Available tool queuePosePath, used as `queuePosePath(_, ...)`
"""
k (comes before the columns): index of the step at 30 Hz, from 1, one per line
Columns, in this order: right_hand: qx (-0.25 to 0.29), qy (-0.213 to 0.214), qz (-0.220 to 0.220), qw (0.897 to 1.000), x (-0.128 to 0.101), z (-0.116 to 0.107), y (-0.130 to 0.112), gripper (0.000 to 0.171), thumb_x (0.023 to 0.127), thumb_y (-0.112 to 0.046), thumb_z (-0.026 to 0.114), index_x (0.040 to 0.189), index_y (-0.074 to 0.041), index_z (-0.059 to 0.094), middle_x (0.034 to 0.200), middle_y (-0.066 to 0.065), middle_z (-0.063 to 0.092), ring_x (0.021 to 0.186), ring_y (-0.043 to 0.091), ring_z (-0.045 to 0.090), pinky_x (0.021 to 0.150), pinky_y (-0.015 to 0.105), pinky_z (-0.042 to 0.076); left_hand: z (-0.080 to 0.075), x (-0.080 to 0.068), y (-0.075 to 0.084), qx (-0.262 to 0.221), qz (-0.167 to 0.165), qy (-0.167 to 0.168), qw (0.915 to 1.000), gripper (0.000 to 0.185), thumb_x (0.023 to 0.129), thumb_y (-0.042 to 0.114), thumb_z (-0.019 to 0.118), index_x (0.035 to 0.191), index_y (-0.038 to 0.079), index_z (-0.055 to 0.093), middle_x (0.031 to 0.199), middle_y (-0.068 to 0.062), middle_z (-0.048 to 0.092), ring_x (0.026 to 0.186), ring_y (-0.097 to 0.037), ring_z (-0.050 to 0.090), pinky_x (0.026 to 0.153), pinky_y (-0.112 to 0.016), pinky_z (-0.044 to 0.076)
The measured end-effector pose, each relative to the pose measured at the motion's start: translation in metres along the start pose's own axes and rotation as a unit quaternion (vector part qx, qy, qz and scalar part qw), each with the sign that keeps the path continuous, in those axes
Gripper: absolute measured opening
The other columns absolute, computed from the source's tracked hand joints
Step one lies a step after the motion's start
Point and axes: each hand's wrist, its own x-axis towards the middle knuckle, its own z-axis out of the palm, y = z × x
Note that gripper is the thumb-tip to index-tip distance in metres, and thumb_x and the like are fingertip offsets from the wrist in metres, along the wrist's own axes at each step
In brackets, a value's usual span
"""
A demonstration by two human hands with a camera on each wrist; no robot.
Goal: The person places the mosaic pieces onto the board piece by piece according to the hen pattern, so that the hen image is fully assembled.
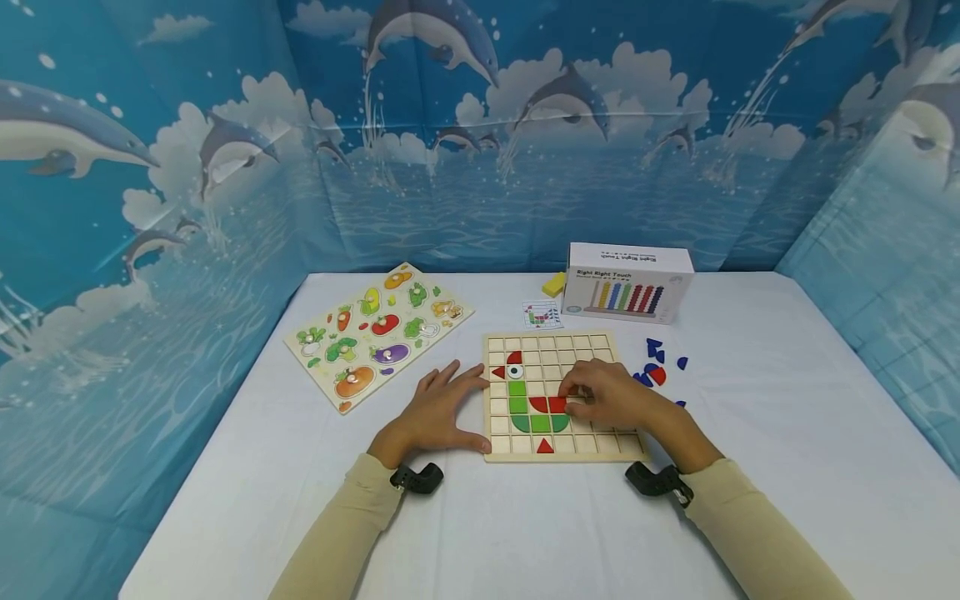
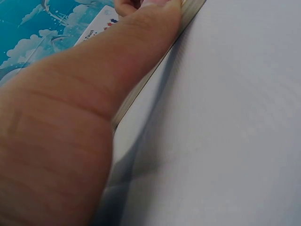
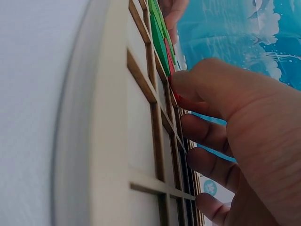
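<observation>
A wooden grid board (image 1: 566,457) lies flat, with green, red and eye-marked pieces set in its cells in a bird-like shape. My left hand (image 1: 435,417) has its fingers spread, fingertips and thumb touching the board's left edge; its thumb (image 2: 117,56) fills much of the left wrist view. Over the board's middle, my right hand (image 1: 618,396) pinches a red piece (image 1: 557,405) between thumb and forefinger, at the cell right of a red quarter-round piece (image 1: 538,404). The fingertips partly hide it. In the right wrist view, the other fingers curl loosely above bare cells.
Several blue pieces (image 1: 654,344) and a red one (image 1: 657,376) lie right of the board. Behind it are a pattern card (image 1: 542,315), a yellow block (image 1: 554,284) and a white box (image 1: 628,283). A vegetable puzzle board (image 1: 405,385) lies at the left.
</observation>
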Motion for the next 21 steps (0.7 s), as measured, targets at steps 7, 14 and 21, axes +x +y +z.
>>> queuePosePath(7, 0.022, 0.015, 0.001, 1.000, -0.008, -0.003, 0.003, 0.018, 0.093, -0.016, 0.072, 0.110, -0.019, 0.074, 0.106, -0.011, 0.065, 0.097, 0.015, 0.056, 0.092, 0.045, 0.050, 0.001, 0.001, -0.001, -0.001, -0.002, -0.002, 1.0000, 0.099, 0.070, 0.078, 0.074, 0.150, 0.027, 0.046, 0.166, 0.005, 0.024, 0.154, -0.030, 0.006, 0.118, -0.055, 0.007)
queuePosePath(14, 0.049, 0.079, -0.004, 0.996, -0.025, -0.017, 0.017, 0.016, 0.094, -0.007, 0.072, 0.109, -0.011, 0.072, 0.105, -0.003, 0.066, 0.099, 0.016, 0.058, 0.090, 0.044, 0.054, 0.002, 0.001, -0.002, 0.000, -0.003, -0.002, 1.0000, 0.099, 0.069, 0.079, 0.073, 0.150, 0.028, 0.046, 0.166, 0.007, 0.023, 0.154, -0.028, 0.006, 0.118, -0.055, 0.006)
queuePosePath(21, 0.012, 0.108, 0.063, 0.992, -0.054, -0.038, 0.054, 0.021, 0.091, -0.003, 0.073, 0.112, -0.003, 0.070, 0.103, 0.005, 0.065, 0.092, 0.022, 0.059, 0.082, 0.046, 0.053, 0.002, 0.001, -0.003, 0.001, -0.003, 0.000, 1.0000, 0.099, 0.069, 0.079, 0.073, 0.149, 0.029, 0.046, 0.166, 0.005, 0.024, 0.154, -0.029, 0.007, 0.118, -0.055, 0.007)
